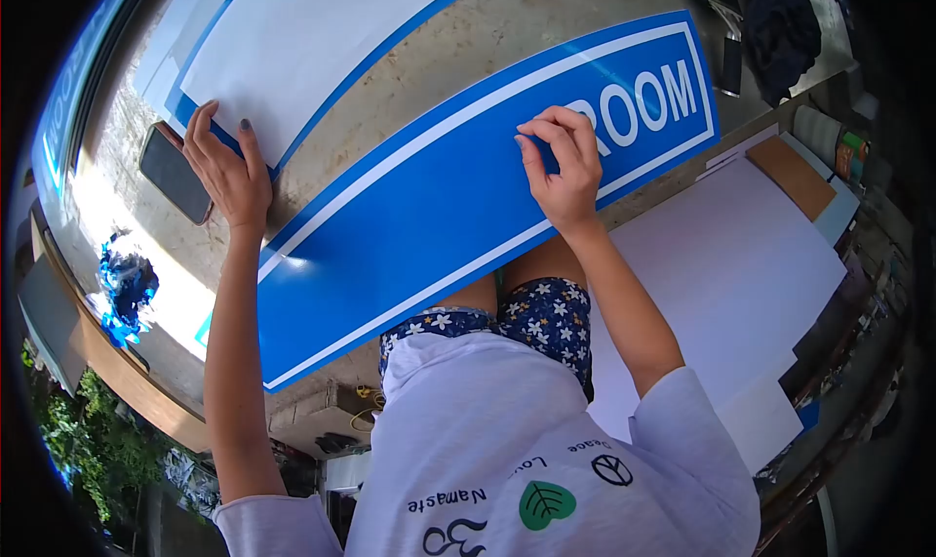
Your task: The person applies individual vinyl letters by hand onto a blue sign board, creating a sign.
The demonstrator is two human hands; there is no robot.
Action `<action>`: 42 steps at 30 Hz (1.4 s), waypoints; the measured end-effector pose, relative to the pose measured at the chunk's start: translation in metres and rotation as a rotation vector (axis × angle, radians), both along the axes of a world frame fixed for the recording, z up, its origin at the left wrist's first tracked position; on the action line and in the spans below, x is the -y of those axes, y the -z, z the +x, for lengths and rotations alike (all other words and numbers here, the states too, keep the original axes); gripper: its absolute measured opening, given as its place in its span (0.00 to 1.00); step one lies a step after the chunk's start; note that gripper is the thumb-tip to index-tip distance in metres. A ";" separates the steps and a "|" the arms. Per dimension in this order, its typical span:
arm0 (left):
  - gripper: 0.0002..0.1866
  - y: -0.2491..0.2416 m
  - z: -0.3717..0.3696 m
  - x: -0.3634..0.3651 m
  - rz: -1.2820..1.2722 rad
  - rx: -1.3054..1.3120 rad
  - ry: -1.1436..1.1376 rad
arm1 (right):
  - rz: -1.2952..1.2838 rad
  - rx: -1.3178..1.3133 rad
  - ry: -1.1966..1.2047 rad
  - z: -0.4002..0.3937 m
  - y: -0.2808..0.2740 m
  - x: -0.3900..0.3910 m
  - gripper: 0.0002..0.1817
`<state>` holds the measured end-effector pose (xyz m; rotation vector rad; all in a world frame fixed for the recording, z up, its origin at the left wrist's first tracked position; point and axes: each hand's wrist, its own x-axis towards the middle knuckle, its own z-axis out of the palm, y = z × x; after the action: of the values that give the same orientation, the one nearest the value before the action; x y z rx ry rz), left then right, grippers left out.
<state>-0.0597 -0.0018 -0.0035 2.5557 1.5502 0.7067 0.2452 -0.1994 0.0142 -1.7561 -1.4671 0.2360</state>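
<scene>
One long, glossy blue rectangular sign panel (419, 235), white-bordered and lettered "ROOM", lay across the grey bench (546, 1), long axis slanting lower left to upper right, beneath the nearer right hand (570, 184); its fingers (575, 133) curled almost to the thumb, any hold impossible to tell. Left hand (236, 181), fingers loosely spread, grasping nothing visible, lay at the corner of one blue-edged white panel (302, 45), beside one dark rectangular phone (174, 175).

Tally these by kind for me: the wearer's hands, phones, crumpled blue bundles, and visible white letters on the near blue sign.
Hands: 2, left hand and right hand
Phone: 1
Crumpled blue bundle: 1
White letters on the near blue sign: 4 (R, O, O, M)
Total: 8
</scene>
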 end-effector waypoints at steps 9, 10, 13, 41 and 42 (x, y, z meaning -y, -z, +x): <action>0.22 -0.001 0.001 -0.001 0.005 -0.033 0.017 | 0.007 0.068 -0.020 0.001 0.006 0.009 0.12; 0.22 -0.001 0.001 -0.001 0.000 -0.036 0.012 | 0.014 0.068 -0.014 0.000 0.006 0.010 0.13; 0.21 -0.001 0.002 0.001 -0.006 -0.037 0.010 | -0.001 0.082 -0.024 0.001 0.007 0.012 0.15; 0.20 -0.004 0.000 -0.001 -0.049 -0.075 0.056 | -0.039 0.053 -0.038 0.001 0.008 0.003 0.16; 0.20 -0.004 0.000 -0.001 -0.035 -0.073 0.065 | -0.039 0.044 -0.032 0.001 0.009 0.003 0.16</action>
<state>-0.0594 -0.0007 0.0001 2.6211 1.4786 0.5804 0.2461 -0.2025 0.0057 -1.7802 -1.5329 0.2453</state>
